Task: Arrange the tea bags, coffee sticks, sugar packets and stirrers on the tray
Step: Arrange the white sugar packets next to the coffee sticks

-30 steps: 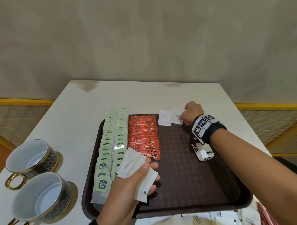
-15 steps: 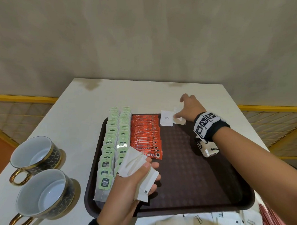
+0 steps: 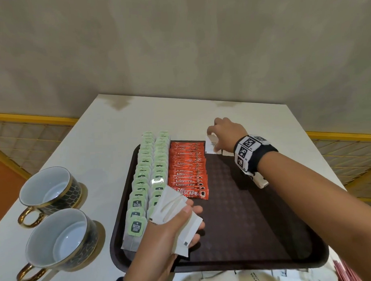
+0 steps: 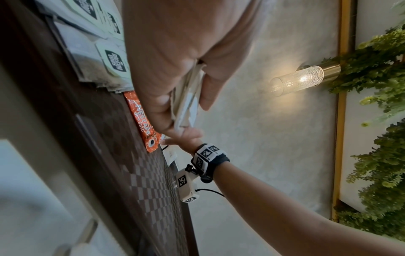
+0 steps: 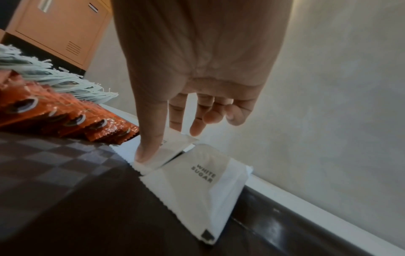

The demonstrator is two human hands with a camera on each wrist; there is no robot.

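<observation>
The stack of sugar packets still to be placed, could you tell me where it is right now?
In the head view, the left hand grips the stack of sugar packets over the tray's near-left part, beside the tea bags.

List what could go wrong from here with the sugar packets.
1. The two sugar packets lean against the tray's far rim; pressing with the right hand might tip them over it.
2. The left hand pinches a loose fan of packets above the tea bags; one may slip and disturb the rows.
</observation>
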